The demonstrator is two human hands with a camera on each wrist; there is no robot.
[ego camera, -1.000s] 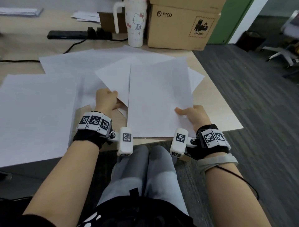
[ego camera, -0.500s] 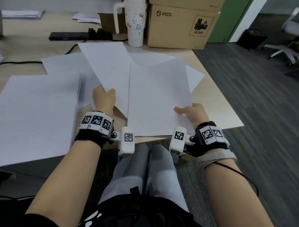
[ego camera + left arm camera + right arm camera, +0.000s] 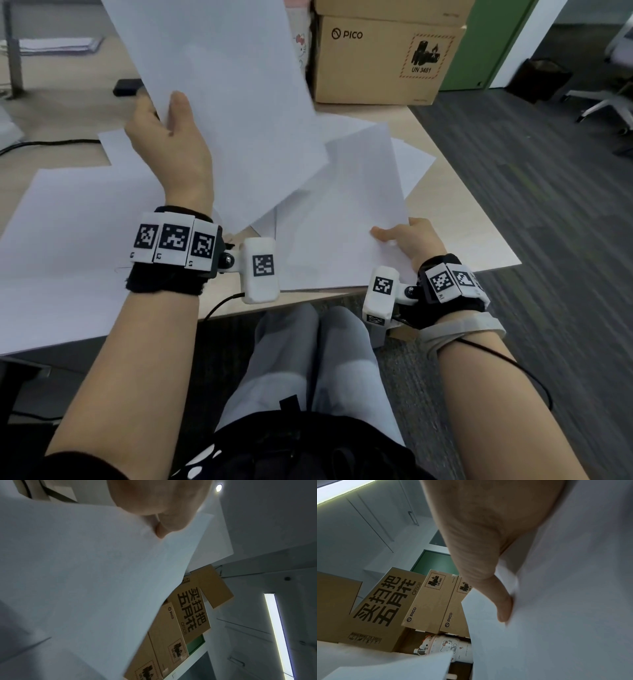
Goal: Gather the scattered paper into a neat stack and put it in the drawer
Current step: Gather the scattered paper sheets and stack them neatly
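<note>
Above bench (image 3: 472, 219), left hand (image 3: 171, 147) holds lifted sheet (image 3: 233, 102) tilted up, thumb on top face, fingers curled round edge. Near front edge, right hand (image 3: 407, 240) pinches sheet pile (image 3: 342, 219), thumb (image 3: 503, 607) pressed on top; pile lies flat on bench. More loose sheets (image 3: 68, 240) spread at left. Cardboard boxes (image 3: 387, 58) and Hello Kitty mug (image 3: 450, 646) stand at far side. No drawer in view.
</note>
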